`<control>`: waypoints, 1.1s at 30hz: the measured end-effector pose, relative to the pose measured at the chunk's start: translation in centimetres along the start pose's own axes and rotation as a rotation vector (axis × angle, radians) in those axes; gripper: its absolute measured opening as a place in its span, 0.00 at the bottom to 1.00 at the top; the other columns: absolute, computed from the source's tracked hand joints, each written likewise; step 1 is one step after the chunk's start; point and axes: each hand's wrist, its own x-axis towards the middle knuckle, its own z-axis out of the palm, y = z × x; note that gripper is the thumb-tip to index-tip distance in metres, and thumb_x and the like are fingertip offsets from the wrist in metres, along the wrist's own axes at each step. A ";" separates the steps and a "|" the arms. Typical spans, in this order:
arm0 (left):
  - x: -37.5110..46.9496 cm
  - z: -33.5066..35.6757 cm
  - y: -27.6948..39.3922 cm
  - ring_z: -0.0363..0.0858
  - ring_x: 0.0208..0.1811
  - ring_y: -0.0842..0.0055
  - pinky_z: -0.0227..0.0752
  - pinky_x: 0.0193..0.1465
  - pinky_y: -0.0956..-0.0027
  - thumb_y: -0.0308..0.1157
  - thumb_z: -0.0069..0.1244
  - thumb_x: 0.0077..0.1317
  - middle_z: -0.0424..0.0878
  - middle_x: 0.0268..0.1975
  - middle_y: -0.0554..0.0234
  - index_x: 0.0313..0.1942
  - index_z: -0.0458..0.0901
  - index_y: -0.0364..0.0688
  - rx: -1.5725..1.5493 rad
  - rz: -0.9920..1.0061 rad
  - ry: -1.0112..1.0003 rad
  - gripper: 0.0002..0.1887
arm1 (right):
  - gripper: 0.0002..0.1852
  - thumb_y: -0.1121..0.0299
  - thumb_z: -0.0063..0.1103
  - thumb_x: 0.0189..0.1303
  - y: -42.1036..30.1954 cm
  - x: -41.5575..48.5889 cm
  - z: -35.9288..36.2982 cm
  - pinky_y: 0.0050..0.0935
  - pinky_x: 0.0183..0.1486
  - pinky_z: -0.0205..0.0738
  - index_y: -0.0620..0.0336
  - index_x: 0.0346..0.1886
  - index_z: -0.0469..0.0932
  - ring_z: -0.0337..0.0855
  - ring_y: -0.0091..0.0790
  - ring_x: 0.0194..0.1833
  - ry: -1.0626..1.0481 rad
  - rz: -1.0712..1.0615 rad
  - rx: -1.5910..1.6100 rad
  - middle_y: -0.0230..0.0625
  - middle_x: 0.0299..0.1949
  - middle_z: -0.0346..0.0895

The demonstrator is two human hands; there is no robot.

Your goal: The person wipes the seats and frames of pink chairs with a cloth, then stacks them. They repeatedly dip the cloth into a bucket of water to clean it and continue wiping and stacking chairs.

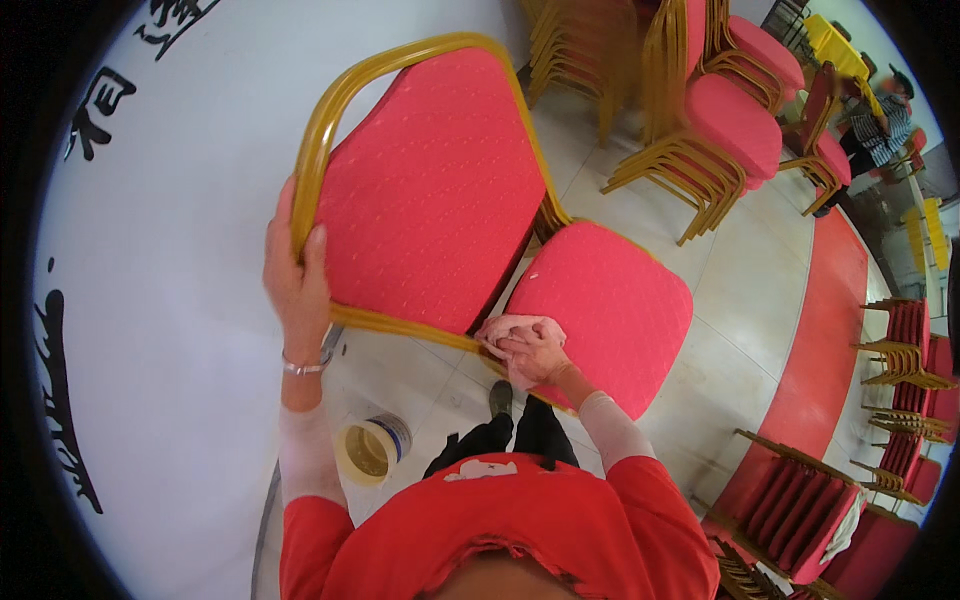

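Observation:
A banquet chair with a gold-coloured frame stands before me, its red padded backrest [435, 187] to the left of its red seat [607, 315]. My left hand [296, 270] grips the frame at the outer edge of the backrest, thumb on the near side. My right hand [536, 352] holds a crumpled pale pink cloth [525, 330] against the seat's corner, close to the backrest's lower edge. A small whitish bit [534, 276] lies on the seat. On the floor at my left is a pail [369, 452] with liquid in it.
A white wall [172, 300] with black writing runs along the left. Stacked red chairs [727, 127] stand beyond, with more stacks [802, 517] at the right beside a red floor strip [814, 322]. A person [877, 131] is at the far right near yellow-covered tables [834, 46].

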 end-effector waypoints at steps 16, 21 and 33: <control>-0.5 0.3 0.1 0.68 0.66 0.72 0.63 0.66 0.69 0.28 0.45 0.71 0.66 0.68 0.59 0.68 0.63 0.39 -0.019 -0.187 0.039 0.25 | 0.20 0.63 0.48 0.62 23.3 -16.8 -10.4 0.49 0.56 0.70 0.52 0.58 0.73 0.75 0.49 0.56 -0.138 1.553 0.092 0.36 0.63 0.68; -0.5 0.5 0.3 0.66 0.67 0.72 0.60 0.68 0.68 0.28 0.44 0.72 0.64 0.69 0.60 0.68 0.63 0.38 0.011 -0.128 0.040 0.25 | 0.26 0.70 0.46 0.61 14.7 -3.6 -5.9 0.44 0.69 0.54 0.63 0.64 0.65 0.61 0.47 0.67 0.200 0.907 -0.261 0.48 0.65 0.64; -0.4 0.4 0.5 0.69 0.65 0.72 0.64 0.65 0.68 0.31 0.43 0.73 0.67 0.67 0.61 0.68 0.63 0.42 -0.173 -0.055 -0.056 0.24 | 0.18 0.58 0.57 0.56 13.5 -14.1 -4.2 0.52 0.61 0.65 0.58 0.45 0.80 0.68 0.51 0.60 0.242 1.370 -0.321 0.50 0.56 0.70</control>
